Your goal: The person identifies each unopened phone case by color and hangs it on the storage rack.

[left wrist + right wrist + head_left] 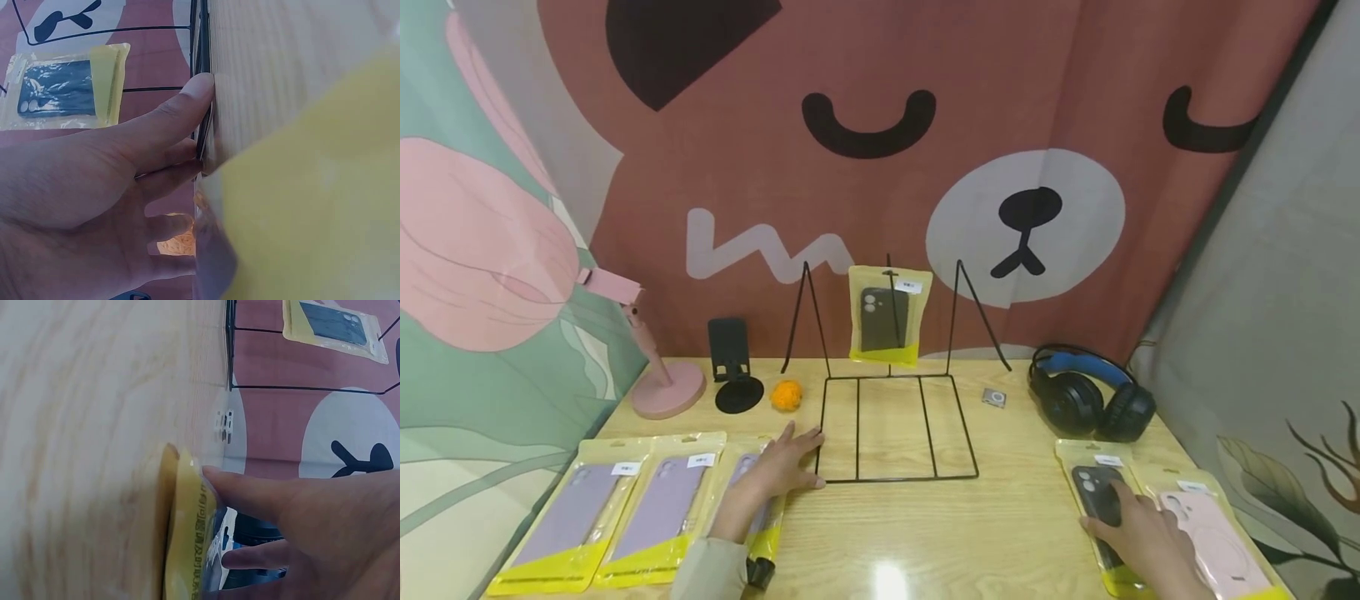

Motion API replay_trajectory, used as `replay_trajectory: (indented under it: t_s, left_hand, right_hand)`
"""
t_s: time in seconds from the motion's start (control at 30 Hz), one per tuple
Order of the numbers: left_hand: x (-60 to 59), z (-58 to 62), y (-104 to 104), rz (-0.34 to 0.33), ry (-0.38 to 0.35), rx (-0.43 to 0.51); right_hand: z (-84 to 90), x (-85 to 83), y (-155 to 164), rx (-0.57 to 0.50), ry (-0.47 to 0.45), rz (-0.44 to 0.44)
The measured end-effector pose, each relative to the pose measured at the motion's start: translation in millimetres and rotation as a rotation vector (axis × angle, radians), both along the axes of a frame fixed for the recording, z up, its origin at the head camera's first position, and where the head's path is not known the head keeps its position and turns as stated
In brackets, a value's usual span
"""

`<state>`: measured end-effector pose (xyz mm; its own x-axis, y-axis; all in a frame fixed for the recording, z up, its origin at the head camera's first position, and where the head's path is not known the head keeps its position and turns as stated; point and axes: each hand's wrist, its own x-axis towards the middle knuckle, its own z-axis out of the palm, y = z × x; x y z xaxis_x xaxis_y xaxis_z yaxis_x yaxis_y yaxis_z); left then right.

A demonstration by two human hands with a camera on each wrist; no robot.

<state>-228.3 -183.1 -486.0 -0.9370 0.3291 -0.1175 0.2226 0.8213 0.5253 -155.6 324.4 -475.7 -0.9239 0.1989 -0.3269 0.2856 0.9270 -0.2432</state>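
My left hand (pixel 786 464) rests at the left side of a black wire rack (pixel 901 481), its thumb and fingertips touching the frame near the table. A yellow-edged clear pouch with a dark phone case (pixel 886 321) hangs on the rack's hook. My right hand (pixel 1146 533) lies over another pouched black phone case (pixel 1097 492) at the table's right. In the right wrist view its thumb touches the edge of the yellow pouch (pixel 190 531), with the other fingers spread over the top. A pouched pink phone case (pixel 1213 542) lies beside it, partly under the hand.
Several pouched purple phone cases (pixel 658 508) lie at the left, one partly under my left arm. Along the back stand a pink lamp (pixel 667 390), a black phone stand (pixel 730 354), an orange ball (pixel 787 396), a small silver player (pixel 994 397) and headphones (pixel 1090 396).
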Motion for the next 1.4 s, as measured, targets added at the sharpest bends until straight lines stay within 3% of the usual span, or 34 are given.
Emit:
replay_trajectory:
  t_s: [0.43, 0.8, 1.1, 1.17, 1.23, 1.4]
  left_hand:
    - [-0.2, -0.6, 2, -0.023, 0.008, -0.003]
    - [-1.2, -2.8, 2, -0.012, 0.003, 0.009]
    - [4.5, 1.9, 4, -0.034, 0.028, 0.021]
    - [4.2, 1.6, 4, -0.030, 0.029, 0.017]
    - [3.4, 0.9, 3, -0.029, 0.032, 0.013]
    - [2.7, 0.7, 0, -0.025, 0.036, 0.011]
  right_hand:
    - [-3.4, -0.4, 6, -0.022, 0.143, 0.020]
    - [6.1, 0.9, 8, 0.039, 0.243, 0.073]
    - [18.1, -0.4, 13, -0.190, 0.361, 0.106]
    - [18.4, -0.4, 11, -0.202, 0.340, 0.104]
    - [17.1, 0.4, 5, -0.184, 0.263, 0.106]
    - [12.2, 1.4, -35, -0.035, 0.107, 0.086]
